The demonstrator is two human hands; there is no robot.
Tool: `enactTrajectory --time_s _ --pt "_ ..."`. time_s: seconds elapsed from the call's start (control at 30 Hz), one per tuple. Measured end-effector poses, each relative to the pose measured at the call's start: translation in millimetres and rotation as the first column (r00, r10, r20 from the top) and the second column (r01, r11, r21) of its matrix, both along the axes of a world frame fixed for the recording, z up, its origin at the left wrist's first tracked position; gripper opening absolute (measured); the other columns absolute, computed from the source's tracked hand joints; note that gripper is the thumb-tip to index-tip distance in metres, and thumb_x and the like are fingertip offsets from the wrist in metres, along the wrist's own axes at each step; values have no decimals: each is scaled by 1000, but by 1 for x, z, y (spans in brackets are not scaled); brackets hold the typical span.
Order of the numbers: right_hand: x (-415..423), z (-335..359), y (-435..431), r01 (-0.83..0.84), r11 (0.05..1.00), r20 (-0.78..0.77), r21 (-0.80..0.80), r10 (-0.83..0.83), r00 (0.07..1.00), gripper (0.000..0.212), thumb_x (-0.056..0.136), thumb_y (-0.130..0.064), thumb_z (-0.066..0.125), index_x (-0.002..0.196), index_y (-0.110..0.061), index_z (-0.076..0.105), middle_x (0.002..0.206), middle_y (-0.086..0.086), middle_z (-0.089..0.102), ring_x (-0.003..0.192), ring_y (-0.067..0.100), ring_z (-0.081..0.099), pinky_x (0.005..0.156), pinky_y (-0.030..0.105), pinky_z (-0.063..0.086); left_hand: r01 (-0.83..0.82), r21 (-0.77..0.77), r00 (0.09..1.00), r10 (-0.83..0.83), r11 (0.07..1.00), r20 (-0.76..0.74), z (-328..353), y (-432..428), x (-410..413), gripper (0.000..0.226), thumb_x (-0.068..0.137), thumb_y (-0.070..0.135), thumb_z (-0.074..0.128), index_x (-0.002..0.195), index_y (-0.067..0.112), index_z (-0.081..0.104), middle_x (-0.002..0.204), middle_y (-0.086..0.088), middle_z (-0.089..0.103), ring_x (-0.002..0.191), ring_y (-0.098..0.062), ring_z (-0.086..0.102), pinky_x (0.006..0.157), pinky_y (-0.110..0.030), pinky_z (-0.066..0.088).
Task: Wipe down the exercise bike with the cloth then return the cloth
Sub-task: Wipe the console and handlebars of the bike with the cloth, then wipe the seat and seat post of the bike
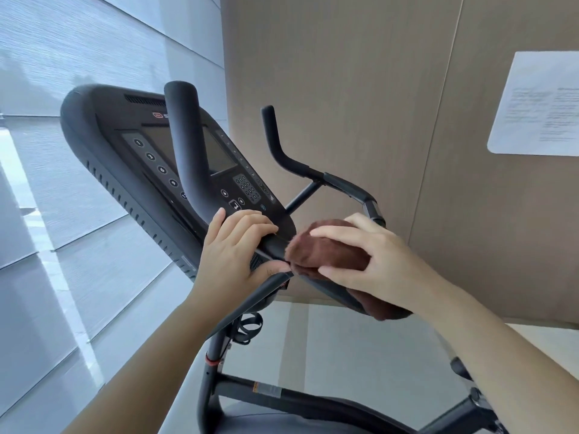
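The black exercise bike (119, 142) fills the centre of the view, its console with screen and number keys tilted up at the left. My left hand (233, 252) grips the handlebar just below the console's lower edge. A brown cloth (322, 250) is wrapped over the handlebar to the right of that hand. My right hand (369, 261) presses down on the cloth, fingers spread over its top, thumb below it. A tail of the cloth hangs out under my right wrist. The bar section under the cloth is hidden.
A curved left handlebar horn (188, 145) rises in front of the console, and a right horn (275, 142) stands farther back. A beige wall panel (344, 89) with a posted white sheet (539, 103) is behind. Window blinds (78, 42) are at the left. The bike frame (282, 394) runs below.
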State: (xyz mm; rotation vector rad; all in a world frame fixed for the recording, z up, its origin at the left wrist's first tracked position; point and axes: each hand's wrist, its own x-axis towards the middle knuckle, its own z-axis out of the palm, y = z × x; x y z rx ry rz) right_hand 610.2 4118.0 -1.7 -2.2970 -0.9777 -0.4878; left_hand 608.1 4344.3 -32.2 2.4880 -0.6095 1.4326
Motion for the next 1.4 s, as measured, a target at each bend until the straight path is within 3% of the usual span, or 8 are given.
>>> enactTrajectory --time_s 0.13,0.2,0.27,0.33,0.67,0.9,1.17,1.4 --pt "-7 -17 -37 72 990 3 123 -73 997 38 71 -43 66 107 -48 58 104 -16 52 101 6 52 84 11 38 -11 2 1000 11 1000 -5 -1 1 0 68 81 67 34 98 8 64 103 -3 64 108 -20 50 105 -38 18" --pt "-2 -12 -20 75 989 26 126 -79 997 37 72 -38 70 108 -44 62 103 -11 55 99 9 53 85 19 40 -6 -4 1000 6 1000 -1 1 1 1 69 81 67 32 96 8 64 102 -3 64 108 -18 48 105 -34 16" --pt "2 -5 3 69 989 46 130 -76 996 39 73 -37 69 110 -41 62 105 -7 56 100 8 51 86 15 38 5 -8 1000 -5 1000 1 1 1 1 71 81 68 31 95 8 64 101 -4 65 108 -17 47 104 -33 16" --pt "5 -3 12 59 992 38 114 -63 997 39 73 -41 66 111 -43 60 105 -10 54 99 5 48 84 10 36 2 -10 1000 -2 1000 6 0 1 2 70 80 68 32 95 8 64 101 -4 65 108 -16 47 103 -37 18" --pt "-17 -28 -34 187 973 35 136 -193 981 36 72 -40 67 107 -42 61 102 -8 55 99 14 51 82 16 37 10 -7 1000 -10 1000 -15 0 -2 -1 64 81 63 39 97 6 63 103 -8 64 108 -21 47 96 -59 31" --pt "-40 -36 -25 379 905 56 193 -395 917 38 72 -36 66 110 -36 63 100 -5 54 98 18 50 82 24 37 49 -18 999 -49 999 -18 -2 2 -1 63 82 63 39 99 7 63 104 -7 65 110 -21 46 104 -47 21" --pt "-81 -63 -10 550 782 102 292 -598 795 43 72 -25 72 114 -25 63 94 2 52 90 24 54 77 37 50 145 -156 978 -165 977 -125 -26 -11 -34 43 87 36 49 121 9 55 132 -6 52 132 -23 34 108 -46 17" --pt "-133 -97 -27 613 753 50 240 -641 766 50 72 -27 73 119 -25 60 99 4 56 94 17 56 81 26 48 330 -97 929 -341 939 -141 -69 -51 -84 29 87 21 51 109 4 60 123 -11 58 121 -27 46 101 -39 31"
